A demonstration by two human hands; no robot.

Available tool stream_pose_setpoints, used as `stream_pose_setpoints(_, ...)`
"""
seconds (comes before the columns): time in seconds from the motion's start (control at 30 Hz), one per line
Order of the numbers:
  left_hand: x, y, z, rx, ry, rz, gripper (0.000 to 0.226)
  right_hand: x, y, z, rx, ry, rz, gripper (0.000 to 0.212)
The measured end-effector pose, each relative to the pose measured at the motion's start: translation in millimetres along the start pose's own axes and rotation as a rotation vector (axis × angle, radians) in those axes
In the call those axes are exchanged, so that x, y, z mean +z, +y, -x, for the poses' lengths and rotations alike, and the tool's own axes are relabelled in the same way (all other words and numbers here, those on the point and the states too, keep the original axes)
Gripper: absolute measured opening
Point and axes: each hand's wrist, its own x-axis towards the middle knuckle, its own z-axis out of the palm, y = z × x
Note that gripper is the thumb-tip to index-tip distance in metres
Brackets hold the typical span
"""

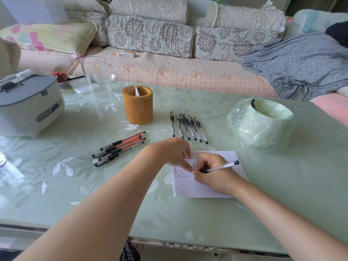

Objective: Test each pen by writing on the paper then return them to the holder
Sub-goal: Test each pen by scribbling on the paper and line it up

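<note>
My right hand (212, 175) is clamped round a clear pen (221, 167), tip on the paper (205, 189); my left hand (174, 153) presses relaxed fingers on its rows of handwritten marks, too small to read. Beyond on the bench (282, 185) lie six black pens (188, 127) and four red pens (120, 147), the holder (137, 106) behind them.

At the left edge of the frame we see a white appliance (28, 104) with a grey lid on the pale green, leaf-patterned tabletop (94, 185). Behind it to the right lies a red object (60, 77), and beside that stands a clear glass vase (97, 72). At the right sits a bin (261, 123) lined with a green plastic bag. Across the top runs a flowered sofa (169, 70), with a small box (129, 54) on its seat and a blue-grey blanket (301, 63) at the upper right.
</note>
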Motion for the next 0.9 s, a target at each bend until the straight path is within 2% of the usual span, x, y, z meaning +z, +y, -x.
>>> stream_pose_setpoints(0.9, -0.1, 0.2, 1.7, -0.014, -0.008, 0.026, 0.046, -2.8, -0.6, 0.7, 0.024, -0.06, -0.032, 0.018)
